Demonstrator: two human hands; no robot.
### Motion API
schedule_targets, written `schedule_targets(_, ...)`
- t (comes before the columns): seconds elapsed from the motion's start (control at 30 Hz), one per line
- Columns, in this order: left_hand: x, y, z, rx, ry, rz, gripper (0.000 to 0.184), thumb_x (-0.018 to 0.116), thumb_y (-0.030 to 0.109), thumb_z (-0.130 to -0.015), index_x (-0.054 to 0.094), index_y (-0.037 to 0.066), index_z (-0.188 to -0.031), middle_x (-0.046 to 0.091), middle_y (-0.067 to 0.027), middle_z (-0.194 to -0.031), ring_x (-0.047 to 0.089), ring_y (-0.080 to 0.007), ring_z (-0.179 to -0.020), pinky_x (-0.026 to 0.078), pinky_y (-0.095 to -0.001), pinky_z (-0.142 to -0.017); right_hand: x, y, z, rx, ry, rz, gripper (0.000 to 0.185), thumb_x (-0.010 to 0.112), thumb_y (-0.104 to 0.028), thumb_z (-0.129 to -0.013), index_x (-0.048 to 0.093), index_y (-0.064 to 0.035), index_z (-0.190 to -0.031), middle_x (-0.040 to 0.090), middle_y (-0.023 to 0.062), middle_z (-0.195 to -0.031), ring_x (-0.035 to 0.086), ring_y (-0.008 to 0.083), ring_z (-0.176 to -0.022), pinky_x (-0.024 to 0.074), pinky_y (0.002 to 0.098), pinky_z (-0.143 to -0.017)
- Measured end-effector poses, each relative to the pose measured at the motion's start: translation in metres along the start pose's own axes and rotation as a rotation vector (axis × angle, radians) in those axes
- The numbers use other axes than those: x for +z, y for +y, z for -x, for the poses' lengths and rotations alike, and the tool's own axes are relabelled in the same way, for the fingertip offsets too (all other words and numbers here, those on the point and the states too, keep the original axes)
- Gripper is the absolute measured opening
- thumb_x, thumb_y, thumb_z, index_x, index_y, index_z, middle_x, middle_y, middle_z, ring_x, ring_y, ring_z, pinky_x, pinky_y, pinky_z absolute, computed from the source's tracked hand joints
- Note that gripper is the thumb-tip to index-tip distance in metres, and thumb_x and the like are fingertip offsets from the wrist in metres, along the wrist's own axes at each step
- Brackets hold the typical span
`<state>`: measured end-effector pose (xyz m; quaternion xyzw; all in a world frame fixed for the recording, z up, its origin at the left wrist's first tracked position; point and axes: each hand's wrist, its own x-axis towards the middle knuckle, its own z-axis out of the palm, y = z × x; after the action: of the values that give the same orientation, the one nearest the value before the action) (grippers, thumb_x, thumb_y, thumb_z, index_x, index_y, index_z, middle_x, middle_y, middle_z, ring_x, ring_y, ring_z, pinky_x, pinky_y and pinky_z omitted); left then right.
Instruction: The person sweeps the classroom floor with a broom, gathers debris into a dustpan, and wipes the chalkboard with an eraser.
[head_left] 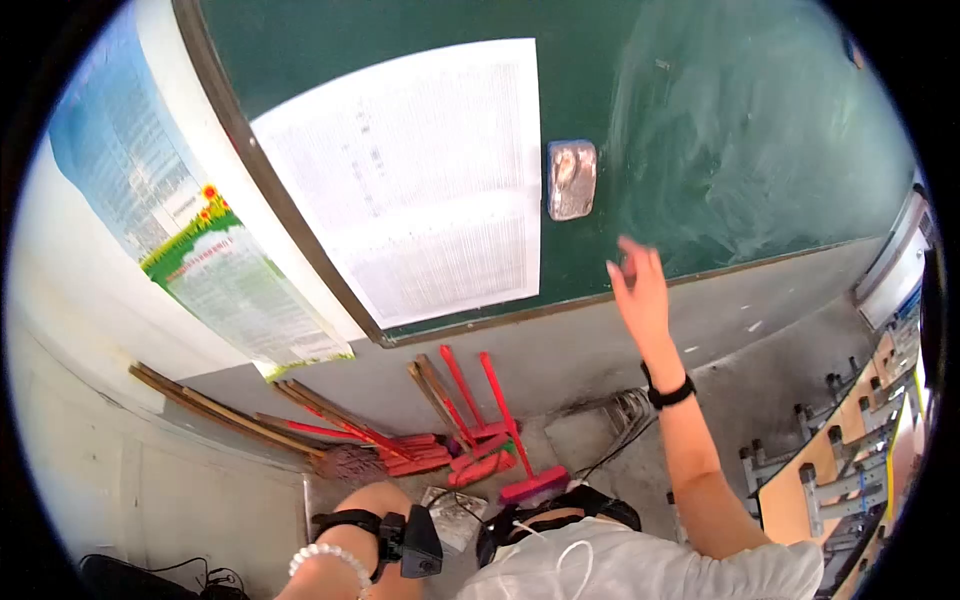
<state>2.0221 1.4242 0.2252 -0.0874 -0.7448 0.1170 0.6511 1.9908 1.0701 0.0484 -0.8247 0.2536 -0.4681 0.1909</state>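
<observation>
My right hand (642,285) is raised in front of the green chalkboard (740,120), with nothing in it. Its thumb and fingers are apart and slightly bent, and a black band circles the wrist. Just above and left of the fingertips, a worn board eraser (572,180) clings to the board, apart from the hand. Left of the eraser hangs a large printed paper sheet (430,190). Low at the bottom left is my left wrist (330,562), wearing a white bead bracelet and a black strap with a small black device (421,545). My left fingers cannot be made out.
Brooms with red handles (500,400) and wooden-handled ones lean along the grey wall below the board. A poster (190,210) hangs at left. Desks with upturned chair legs (830,490) stand at right. Cables (640,420) lie near the wall.
</observation>
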Motion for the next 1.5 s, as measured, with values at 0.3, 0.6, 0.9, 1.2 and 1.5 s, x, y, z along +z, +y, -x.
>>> schedule_targets(0.3, -0.024, -0.074, 0.106, -0.614, 0.642, -0.49, 0.034, 0.051, 0.014, -0.081, 0.048, 0.005, -0.113, 0.057, -0.0055, -0.085, 0.054, -0.0158, -0.071, 0.046, -0.0328, -0.068, 0.051, -0.052, -0.082, -0.279, 0.35, 0.072, 0.072, 0.077, -0.02, -0.061, 0.041, 0.0036, -0.119, 0.044, 0.0148, -0.106, 0.048, 0.0311, -0.093, 0.0418, 0.0383, -0.079)
schedule_targets(0.6, -0.045, -0.148, 0.201, -1.287, 0.529, -0.833, 0.043, 0.043, -0.002, -0.081, 0.037, 0.005, -0.123, 0.055, -0.0085, -0.095, 0.056, -0.0143, -0.077, 0.046, -0.0239, -0.064, 0.06, -0.027, -0.06, -0.367, 0.237, 0.189, 0.068, 0.07, -0.007, -0.063, 0.042, -0.004, -0.125, 0.046, 0.0129, -0.104, 0.048, 0.0299, -0.095, 0.0414, 0.0384, -0.08)
schedule_targets(0.9, 0.001, -0.178, 0.275, -1.18, 0.134, -0.979, 0.052, 0.049, -0.006, -0.072, 0.039, 0.002, -0.123, 0.042, -0.0195, -0.115, 0.051, -0.0296, -0.098, 0.045, -0.0372, -0.08, 0.059, 0.04, -0.025, -0.383, 0.122, 0.198, 0.073, 0.068, -0.002, -0.064, 0.039, -0.0121, -0.131, 0.046, 0.0145, -0.104, 0.048, 0.0308, -0.094, 0.0424, 0.0393, -0.079)
schedule_targets(1.2, -0.025, -0.208, 0.226, -0.989, -0.107, -1.145, 0.062, 0.049, -0.009, -0.064, 0.039, 0.004, -0.124, 0.037, -0.0225, -0.122, 0.044, -0.037, -0.107, 0.041, -0.0417, -0.088, -0.003, 0.04, -0.1, -0.398, 0.346, 0.217, 0.066, 0.067, -0.008, -0.069, 0.038, -0.0061, -0.129, 0.048, 0.0163, -0.112, 0.047, 0.0317, -0.101, 0.0399, 0.037, -0.086)
schedule_targets(1.5, -0.048, -0.185, 0.22, -1.058, -0.106, -1.187, 0.064, 0.047, -0.011, -0.063, 0.039, 0.005, -0.124, 0.035, -0.0232, -0.125, 0.041, -0.0379, -0.112, 0.039, -0.0427, -0.091, -0.055, -0.019, -0.208, -0.73, 0.496, 0.237, 0.048, 0.068, -0.022, -0.076, 0.053, -0.0109, -0.121, 0.053, 0.0122, -0.106, 0.049, 0.0252, -0.096, 0.0405, 0.0331, -0.083)
